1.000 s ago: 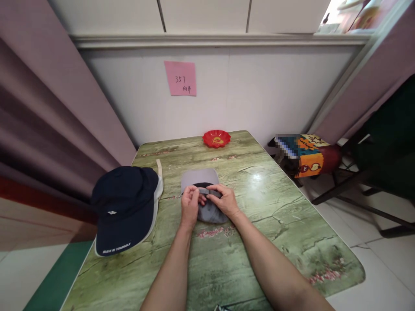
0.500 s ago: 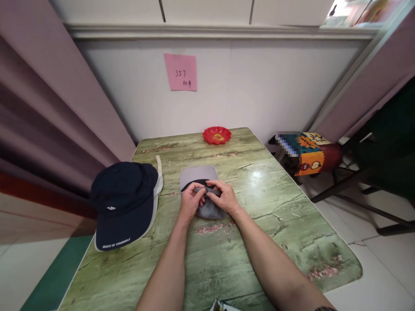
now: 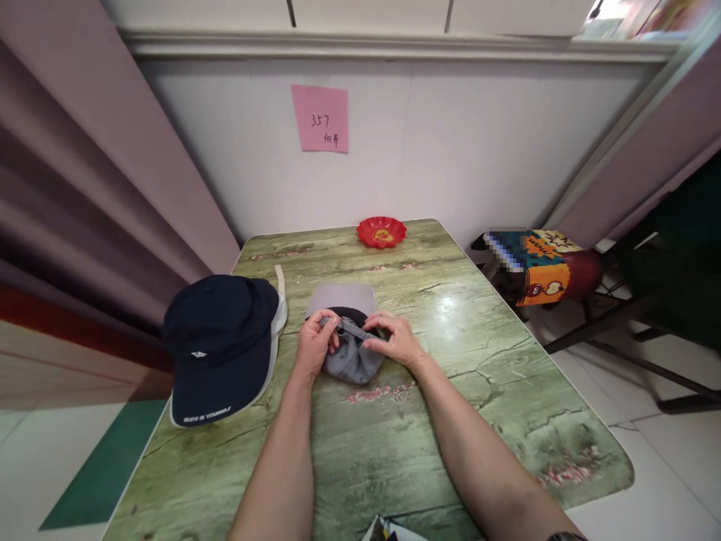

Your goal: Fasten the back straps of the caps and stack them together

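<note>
A grey baseball cap (image 3: 354, 367) lies on the table with its pale brim (image 3: 342, 297) pointing away from me and its inside partly showing. Across its back opening runs a grey adjustment strap (image 3: 354, 330). At the strap's left end, my left hand (image 3: 316, 342) pinches it between thumb and fingers, beside a small dark buckle. My right hand (image 3: 397, 340) pinches the strap near its right end, thumb below and index finger above. The stretch of strap between the two hands is in plain sight.
Several stacked caps, a navy one (image 3: 217, 338) on top, sit at the table's left edge. A red scalloped dish (image 3: 381, 233) stands at the back. A pink note (image 3: 321, 119) is stuck on the wall. On the right are a patterned stool (image 3: 546, 270) and a dark chair frame (image 3: 619, 323).
My hands have moved apart along the strap, the left one going leftward, so more of the strap shows between them. The view has also shifted slightly.
</note>
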`<act>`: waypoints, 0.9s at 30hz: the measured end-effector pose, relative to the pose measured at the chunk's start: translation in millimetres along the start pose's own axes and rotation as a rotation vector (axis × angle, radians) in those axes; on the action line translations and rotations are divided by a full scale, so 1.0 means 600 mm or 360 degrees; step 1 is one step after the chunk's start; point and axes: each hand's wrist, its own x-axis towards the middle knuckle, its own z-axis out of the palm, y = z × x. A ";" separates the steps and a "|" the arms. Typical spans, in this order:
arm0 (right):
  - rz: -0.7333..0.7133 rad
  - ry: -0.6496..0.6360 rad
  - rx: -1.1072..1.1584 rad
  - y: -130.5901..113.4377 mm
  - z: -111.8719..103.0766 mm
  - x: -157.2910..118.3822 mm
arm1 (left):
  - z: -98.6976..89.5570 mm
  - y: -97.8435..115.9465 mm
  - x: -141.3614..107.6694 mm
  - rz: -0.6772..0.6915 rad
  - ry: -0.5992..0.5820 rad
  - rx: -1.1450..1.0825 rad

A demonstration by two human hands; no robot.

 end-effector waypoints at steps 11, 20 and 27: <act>-0.0054 0.0603 -0.0398 -0.004 0.011 -0.002 | 0.028 -0.001 -0.002 -0.0001 -0.0089 0.0008; -0.0251 0.0360 -0.0309 -0.023 0.033 -0.006 | 0.047 0.004 -0.009 0.0042 -0.0355 -0.0015; -0.0044 0.0310 -0.0092 -0.015 0.041 0.003 | 0.058 -0.001 -0.010 0.0019 -0.0265 -0.0140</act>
